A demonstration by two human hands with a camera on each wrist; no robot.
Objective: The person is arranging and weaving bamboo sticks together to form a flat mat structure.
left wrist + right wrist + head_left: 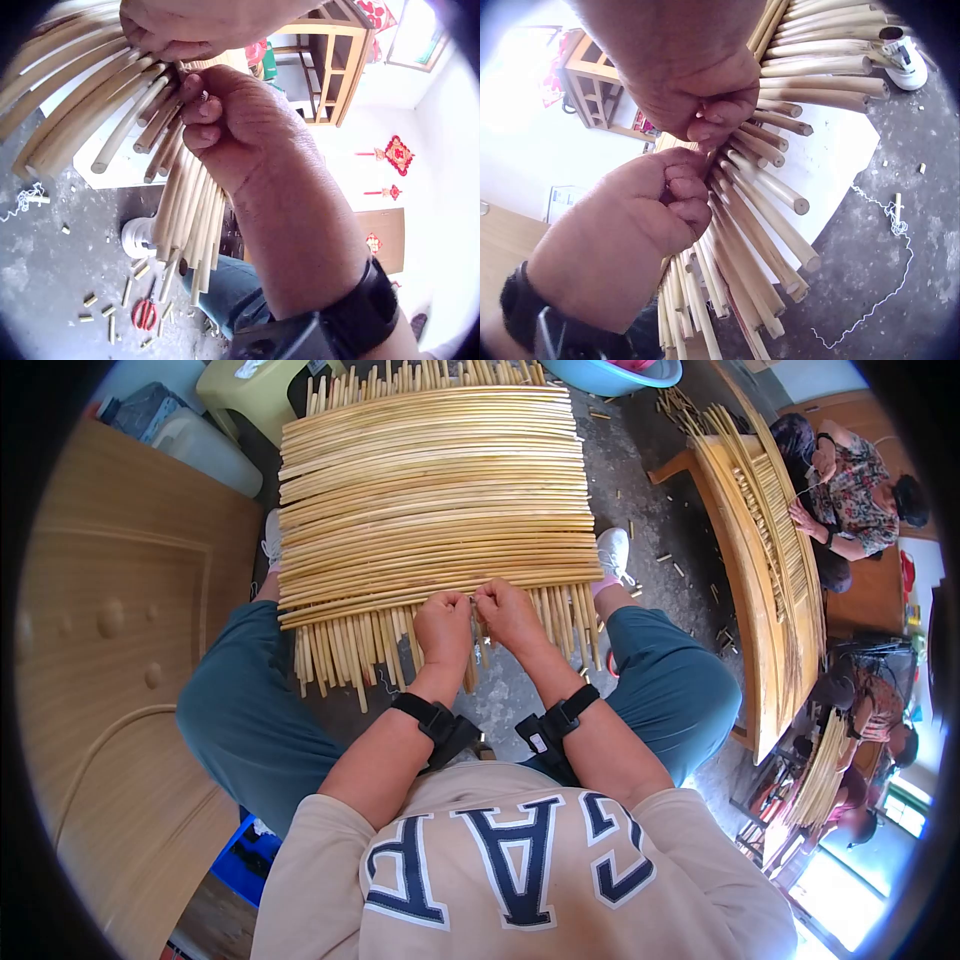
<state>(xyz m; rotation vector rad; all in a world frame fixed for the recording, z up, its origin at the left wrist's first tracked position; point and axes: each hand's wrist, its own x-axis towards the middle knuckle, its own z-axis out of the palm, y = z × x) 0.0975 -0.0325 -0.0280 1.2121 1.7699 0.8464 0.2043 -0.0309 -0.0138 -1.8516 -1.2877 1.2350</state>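
**Cane mat: both fists on near edge**

Lying across both knees, 12 o'clock from torso in head view. Left hand and right hand knuckle to knuckle at mat's 6 o'clock edge. Fingers curled tight, pinching among upright cane stubs. Cannot tell what sits inside the fists. Red scissors and cut cane bits on floor, 7 o'clock in left wrist view. White string on floor, 4 o'clock in right wrist view.
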